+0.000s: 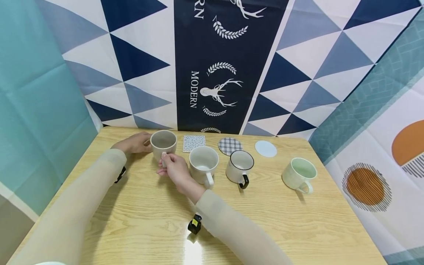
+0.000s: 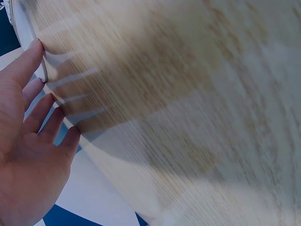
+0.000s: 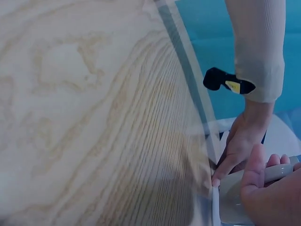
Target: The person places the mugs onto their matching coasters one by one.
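Beige ceramic mug (image 1: 162,145), plain and tapered, stands between the two hands, its open mouth facing up; whether its base rests on the table cannot be told. The right hand (image 1: 177,169) grasps it by the handle, thumb on one side and fingers on the other. The left hand (image 1: 135,142) is at the mug's opposite side, fingers extended and not clenched; in the left wrist view its thumb and index fingertip touch a thin pale-edged object (image 2: 26,28) that cannot be identified. Just beside the right hand, to its right, stands a white ceramic mug (image 1: 202,162) with a white handle. Farther right of that hand is a white mug with black rim and black handle (image 1: 236,172); well apart beyond it, a pale green mug (image 1: 293,177). Ahead of the right hand, toward the wall, lies a square white speckled coaster (image 1: 194,142); to its right, a round black-and-white plaid coaster (image 1: 229,145) and a round plain white coaster (image 1: 266,148). Light wood-grain table (image 1: 265,217) extends beneath both hands.
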`<state>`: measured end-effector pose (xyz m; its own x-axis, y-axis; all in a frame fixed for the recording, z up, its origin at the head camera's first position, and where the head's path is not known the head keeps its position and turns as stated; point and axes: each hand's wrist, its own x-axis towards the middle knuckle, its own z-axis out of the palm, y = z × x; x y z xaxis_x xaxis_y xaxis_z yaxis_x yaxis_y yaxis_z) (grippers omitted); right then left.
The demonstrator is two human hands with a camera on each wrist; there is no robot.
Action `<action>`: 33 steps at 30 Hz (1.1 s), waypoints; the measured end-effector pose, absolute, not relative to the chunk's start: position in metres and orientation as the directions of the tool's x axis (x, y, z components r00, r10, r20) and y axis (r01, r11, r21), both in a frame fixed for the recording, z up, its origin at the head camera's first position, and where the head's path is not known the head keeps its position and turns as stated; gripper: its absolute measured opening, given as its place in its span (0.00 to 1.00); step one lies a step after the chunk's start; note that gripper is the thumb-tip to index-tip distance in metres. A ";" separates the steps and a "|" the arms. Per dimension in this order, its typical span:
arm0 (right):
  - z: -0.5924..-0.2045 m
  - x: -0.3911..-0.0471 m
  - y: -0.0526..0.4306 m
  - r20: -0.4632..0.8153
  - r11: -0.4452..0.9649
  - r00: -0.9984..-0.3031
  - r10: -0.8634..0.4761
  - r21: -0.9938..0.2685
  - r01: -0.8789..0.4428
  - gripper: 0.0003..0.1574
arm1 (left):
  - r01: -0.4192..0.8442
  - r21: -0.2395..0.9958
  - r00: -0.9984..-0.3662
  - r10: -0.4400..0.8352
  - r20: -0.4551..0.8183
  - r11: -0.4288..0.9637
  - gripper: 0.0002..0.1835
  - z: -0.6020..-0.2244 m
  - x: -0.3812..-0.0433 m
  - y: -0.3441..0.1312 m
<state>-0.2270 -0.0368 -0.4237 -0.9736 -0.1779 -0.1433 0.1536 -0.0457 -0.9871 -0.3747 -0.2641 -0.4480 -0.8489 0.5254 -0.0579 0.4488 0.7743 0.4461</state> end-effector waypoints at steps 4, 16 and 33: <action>-0.426 -0.236 -0.042 -0.118 -0.027 -0.984 -0.133 -0.992 0.123 0.26 | 0.435 0.448 -0.855 0.515 -0.067 0.781 0.33 -0.446 -0.373 -0.264; -0.428 -0.259 -0.050 -0.113 0.004 -0.989 -0.092 -0.994 0.113 0.27 | 0.454 0.442 -0.845 0.531 -0.062 0.774 0.32 -0.444 -0.372 -0.260; -0.437 -0.277 -0.066 -0.096 0.020 -0.995 -0.031 -0.995 0.096 0.27 | 0.456 0.442 -0.844 0.533 -0.059 0.772 0.35 -0.445 -0.369 -0.263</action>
